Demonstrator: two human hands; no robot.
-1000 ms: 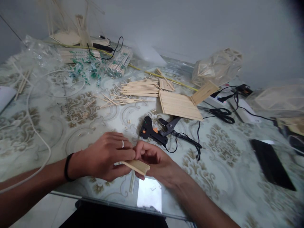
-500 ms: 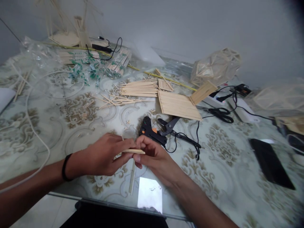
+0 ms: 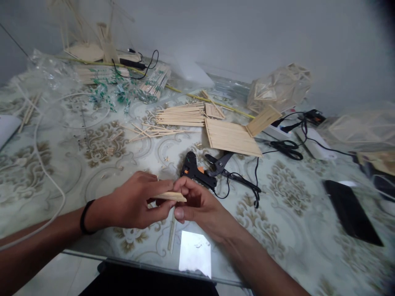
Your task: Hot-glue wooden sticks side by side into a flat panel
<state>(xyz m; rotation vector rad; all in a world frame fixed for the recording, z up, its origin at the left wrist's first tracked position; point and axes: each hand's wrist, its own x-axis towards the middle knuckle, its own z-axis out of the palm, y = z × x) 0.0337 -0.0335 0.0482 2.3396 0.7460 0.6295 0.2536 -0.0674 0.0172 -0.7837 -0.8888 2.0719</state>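
My left hand (image 3: 135, 201), a black band at its wrist, pinches a small light wooden piece (image 3: 175, 197) that looks like several thin sticks side by side. Curled around the right end of this piece is my right hand (image 3: 197, 203); its fingertips touch the far edge and the thumb sits just below. Much of the piece is covered by the left fingers. Below the hands, pale translucent sticks (image 3: 171, 236) lie near the table's front edge. Just beyond my hands rest a black hot glue gun (image 3: 196, 170) and dark pliers (image 3: 222, 164).
A flat wooden stick panel (image 3: 231, 135) with an upright part lies behind the pliers. Loose wooden sticks (image 3: 180, 114) are to its left, scissors (image 3: 286, 149) to its right. A black phone (image 3: 352, 211) is at the right. A white cable (image 3: 43, 158) crosses the left side.
The wooden piece has tilted slightly, showing more of its face. My right thumb has moved off its end and now sits lower.
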